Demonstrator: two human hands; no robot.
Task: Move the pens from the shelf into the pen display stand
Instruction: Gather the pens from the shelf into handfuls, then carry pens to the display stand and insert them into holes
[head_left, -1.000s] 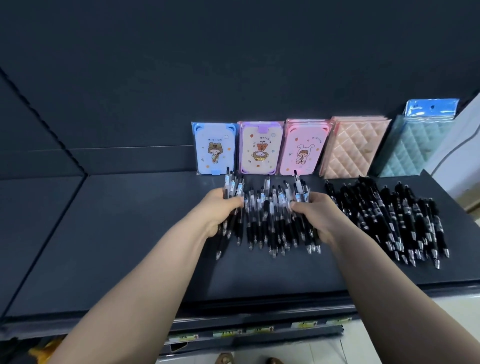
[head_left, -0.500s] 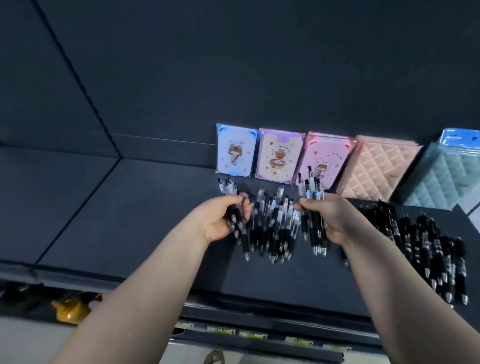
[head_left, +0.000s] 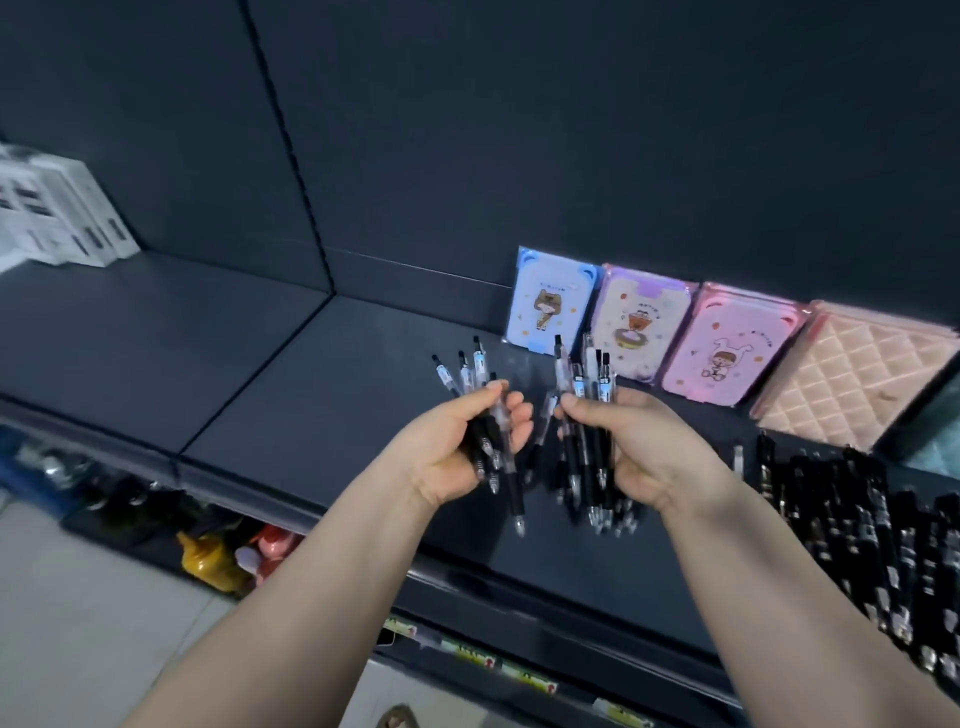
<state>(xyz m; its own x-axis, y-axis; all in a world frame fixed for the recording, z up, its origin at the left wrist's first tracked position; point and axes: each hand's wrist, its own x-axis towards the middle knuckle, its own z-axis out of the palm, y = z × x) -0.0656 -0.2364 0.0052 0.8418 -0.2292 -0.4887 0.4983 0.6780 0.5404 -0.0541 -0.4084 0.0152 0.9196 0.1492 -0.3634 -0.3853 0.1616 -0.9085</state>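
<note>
Pens (head_left: 577, 387) gripped in left hand (head_left: 457, 460), right hand (head_left: 655, 448); notebooks (head_left: 640, 326) behind, pen pile (head_left: 852, 501) right.

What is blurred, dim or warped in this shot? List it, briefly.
Head view: motion blur smears the white boxes and the loose pens at right; left hand and right hand, gripping pens, read sharper; light dim, even, no glare; wide lens bows the back panel seam.
</note>
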